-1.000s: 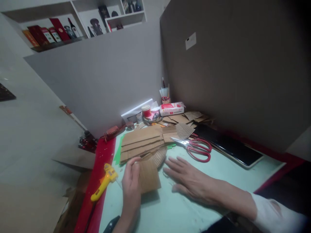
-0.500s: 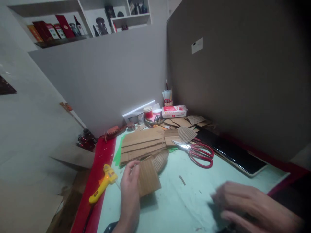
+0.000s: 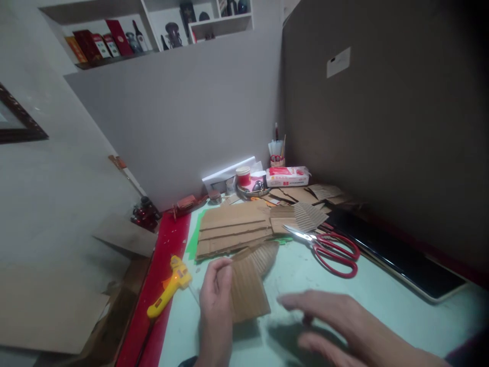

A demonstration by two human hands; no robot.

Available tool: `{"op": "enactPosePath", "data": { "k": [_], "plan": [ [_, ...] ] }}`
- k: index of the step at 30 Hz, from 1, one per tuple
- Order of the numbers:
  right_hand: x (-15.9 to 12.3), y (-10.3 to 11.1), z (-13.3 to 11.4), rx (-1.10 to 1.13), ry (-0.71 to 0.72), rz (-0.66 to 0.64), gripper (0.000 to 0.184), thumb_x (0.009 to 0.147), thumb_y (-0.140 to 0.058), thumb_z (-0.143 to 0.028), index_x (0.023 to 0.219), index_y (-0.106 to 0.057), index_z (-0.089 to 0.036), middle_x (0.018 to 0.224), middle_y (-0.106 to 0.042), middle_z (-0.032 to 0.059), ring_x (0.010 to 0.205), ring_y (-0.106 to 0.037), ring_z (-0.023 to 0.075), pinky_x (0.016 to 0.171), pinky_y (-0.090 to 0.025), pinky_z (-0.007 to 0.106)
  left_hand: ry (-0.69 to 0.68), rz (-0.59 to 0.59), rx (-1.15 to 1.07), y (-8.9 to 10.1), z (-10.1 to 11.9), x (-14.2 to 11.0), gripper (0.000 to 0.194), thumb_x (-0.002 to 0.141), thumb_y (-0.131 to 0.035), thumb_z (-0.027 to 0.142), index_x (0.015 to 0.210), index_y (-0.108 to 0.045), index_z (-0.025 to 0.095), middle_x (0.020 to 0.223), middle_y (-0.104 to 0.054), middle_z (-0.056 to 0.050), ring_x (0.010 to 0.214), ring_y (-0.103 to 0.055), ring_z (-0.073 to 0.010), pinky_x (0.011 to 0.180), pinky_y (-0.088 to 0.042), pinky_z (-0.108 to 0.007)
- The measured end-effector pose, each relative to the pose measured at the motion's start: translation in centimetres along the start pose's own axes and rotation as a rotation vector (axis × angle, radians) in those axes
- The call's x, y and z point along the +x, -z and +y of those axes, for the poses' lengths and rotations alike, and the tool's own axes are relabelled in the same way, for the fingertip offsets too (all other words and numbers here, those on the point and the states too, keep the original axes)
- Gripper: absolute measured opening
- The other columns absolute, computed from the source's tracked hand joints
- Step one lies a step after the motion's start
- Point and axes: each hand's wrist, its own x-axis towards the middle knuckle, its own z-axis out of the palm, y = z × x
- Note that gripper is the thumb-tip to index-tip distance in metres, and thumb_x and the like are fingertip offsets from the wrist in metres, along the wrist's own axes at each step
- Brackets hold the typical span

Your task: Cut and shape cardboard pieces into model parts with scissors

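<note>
The left hand's fingers [image 3: 226, 278] are closing around the left edge of a cardboard piece [image 3: 249, 293], holding it tilted above the surface [image 3: 282, 270]. The right hand's fingers [image 3: 292, 300] are hovering empty and parted, casting a shadow just beside that piece. Its curved, ribbed part [image 3: 265, 256] is reaching toward the stacked cardboard sheets [image 3: 229, 224]. Red-handled scissors [image 3: 324, 247] are lying partly open, their tips near a ribbed scrap [image 3: 308, 216]. A yellow glue gun [image 3: 170, 288] is resting left of the left hand, across the red border [image 3: 168, 232].
</note>
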Motion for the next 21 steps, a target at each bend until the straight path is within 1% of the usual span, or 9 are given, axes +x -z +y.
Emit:
{"op": "enactPosePath", "data": {
  "k": [1,2,3,4,7,9,14,18,21],
  "plan": [
    [1.3,0.3,-0.7,0.029,-0.102,0.038,0.054,0.105,-0.059,-0.057,0.156,-0.056,-0.039,0.15,-0.067,0.0096,0.133,-0.067,0.0334,0.111,-0.056,0.044,-0.006,0.007,0.005,0.0,0.0,0.0,0.035,0.087,-0.076,0.057,0.096,-0.068,0.025,0.093,-0.072,-0.002,0.087,-0.067,-0.0248,0.07,-0.048,-0.03],
    [2.7,0.5,-1.4,0.085,-0.137,0.001,0.065,0.101,-0.064,-0.061,0.16,-0.051,-0.036,0.15,-0.066,0.0126,0.127,-0.07,0.0337,0.109,-0.057,0.046,-0.009,0.014,0.009,0.0,-0.1,0.1,0.035,0.088,-0.075,0.058,0.097,-0.067,0.025,0.091,-0.071,-0.002,0.086,-0.067,-0.025,0.071,-0.049,-0.031],
    [4.3,0.7,-2.0,0.136,-0.125,-0.012,0.073,0.097,-0.067,-0.063,0.161,-0.049,-0.032,0.144,-0.069,0.0149,0.116,-0.073,0.0329,0.103,-0.06,0.047,-0.013,0.019,0.01,0.1,-0.1,0.2,0.036,0.088,-0.074,0.059,0.097,-0.065,0.025,0.09,-0.07,-0.001,0.086,-0.067,-0.025,0.072,-0.05,-0.032],
    [5.8,0.7,-2.5,0.196,-0.08,0.01,0.073,0.094,-0.071,-0.061,0.157,-0.054,-0.028,0.133,-0.074,0.0155,0.104,-0.075,0.031,0.097,-0.061,0.047,-0.017,0.021,0.008,0.1,-0.1,0.3,0.036,0.089,-0.073,0.06,0.098,-0.064,0.026,0.088,-0.069,-0.001,0.084,-0.067,-0.0247,0.072,-0.051,-0.032],
    [9.6,0.6,-3.2,0.319,-0.002,0.051,0.052,0.095,-0.067,-0.047,0.139,-0.066,-0.018,0.108,-0.078,0.0112,0.081,-0.071,0.0233,0.073,-0.059,0.034,-0.027,-0.003,-0.011,0.2,0.2,0.5,0.037,0.088,-0.075,0.059,0.097,-0.065,0.025,0.087,-0.069,-0.001,0.081,-0.068,-0.0241,0.072,-0.052,-0.032],
    [11.0,0.6,-3.0,0.356,0.016,0.09,0.043,0.096,-0.065,-0.044,0.129,-0.069,-0.017,0.101,-0.078,0.0088,0.075,-0.067,0.0204,0.065,-0.053,0.03,-0.025,-0.047,-0.034,0.2,0.4,0.7,0.036,0.087,-0.077,0.057,0.095,-0.069,0.023,0.089,-0.072,-0.003,0.084,-0.069,-0.025,0.073,-0.053,-0.032],
    [12.1,1.5,-1.6,0.421,0.003,0.155,0.035,0.094,-0.066,-0.042,0.115,-0.075,-0.016,0.101,-0.078,0.009,0.08,-0.064,0.0209,0.07,-0.05,0.031,0.0,-0.172,-0.109,0.2,0.7,1.3,0.027,0.079,-0.088,0.043,0.083,-0.08,0.017,0.114,-0.074,-0.01,0.109,-0.068,-0.0295,0.092,-0.053,-0.032],
    [11.8,2.2,-0.9,0.532,0.067,0.041,0.043,0.09,-0.071,-0.043,0.127,-0.072,-0.021,0.124,-0.076,0.0085,0.097,-0.071,0.0229,0.083,-0.057,0.034,0.125,-0.209,-0.211,0.4,0.3,1.6,0.027,0.074,-0.092,0.042,0.085,-0.085,0.017,0.122,-0.074,-0.012,0.126,-0.064,-0.0341,0.107,-0.049,-0.038],
    [11.4,2.9,-1.1,0.535,0.131,-0.031,0.049,0.089,-0.072,-0.043,0.135,-0.067,-0.024,0.14,-0.069,0.0079,0.116,-0.067,0.0266,0.1,-0.053,0.04,0.255,-0.248,-0.289,0.5,0.0,1.5,0.037,0.073,-0.093,0.046,0.098,-0.086,0.019,0.119,-0.078,-0.013,0.129,-0.065,-0.0374,0.113,-0.048,-0.048]
  ]
}}
